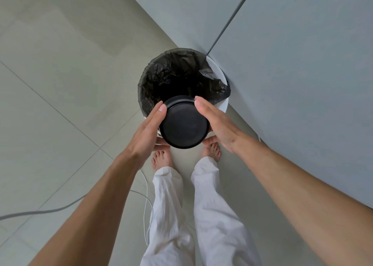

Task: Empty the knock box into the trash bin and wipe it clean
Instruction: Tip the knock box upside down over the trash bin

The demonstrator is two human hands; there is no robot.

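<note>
Both hands, left hand point(150, 127) and right hand point(217, 122), clamp flat-palmed the sides of the upturned round black knock box point(184, 125) over the black-lined white trash bin point(219, 72); rigid, probably light, smooth, so side pressure suits.

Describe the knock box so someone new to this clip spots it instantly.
Find the white trash bin with the black liner by the grey cabinet. Over its near rim, the knock box sits between both hands: a round, smooth, matte black base facing up, unlike the crinkled liner.

Hands point(184, 124) hold knock box point(184, 127) over bin point(219, 70)
</note>
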